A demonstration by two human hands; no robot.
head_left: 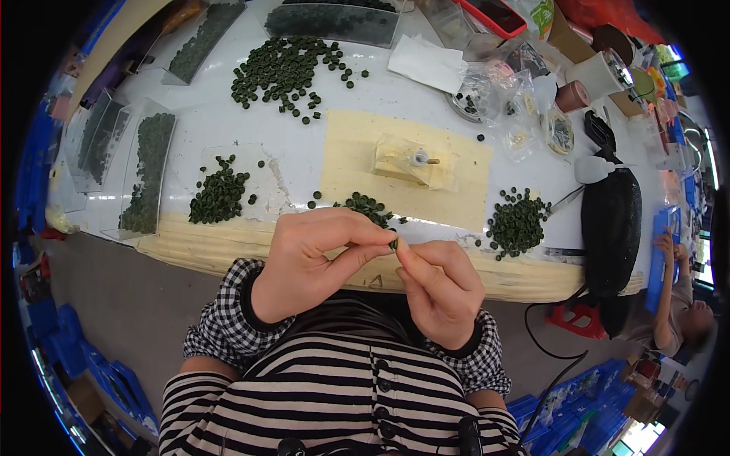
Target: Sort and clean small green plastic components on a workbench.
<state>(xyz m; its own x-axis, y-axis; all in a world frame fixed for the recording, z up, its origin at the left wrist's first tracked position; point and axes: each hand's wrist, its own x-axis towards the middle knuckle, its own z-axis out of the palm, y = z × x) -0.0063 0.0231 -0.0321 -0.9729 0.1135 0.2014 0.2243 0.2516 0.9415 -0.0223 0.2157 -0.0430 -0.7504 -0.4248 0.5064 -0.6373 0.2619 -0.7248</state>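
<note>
Near the table's front edge my two hands meet, fingers closed in a pinch. Between the fingertips of my left hand shows a small dark green piece. The thumb and forefinger of my right hand press against it from the other side. Just beyond the fingers lies a small heap of dark green pieces, partly hidden by my left hand. Loose heaps of similar small round pieces lie to the left and to the right. A wider spread of round green pieces lies farther back.
A taped block with a short metal peg stands on a yellow sheet. Clear trays of green pieces line the left. A white tissue, plastic bags and a black padded object are on the right. Another person is far right.
</note>
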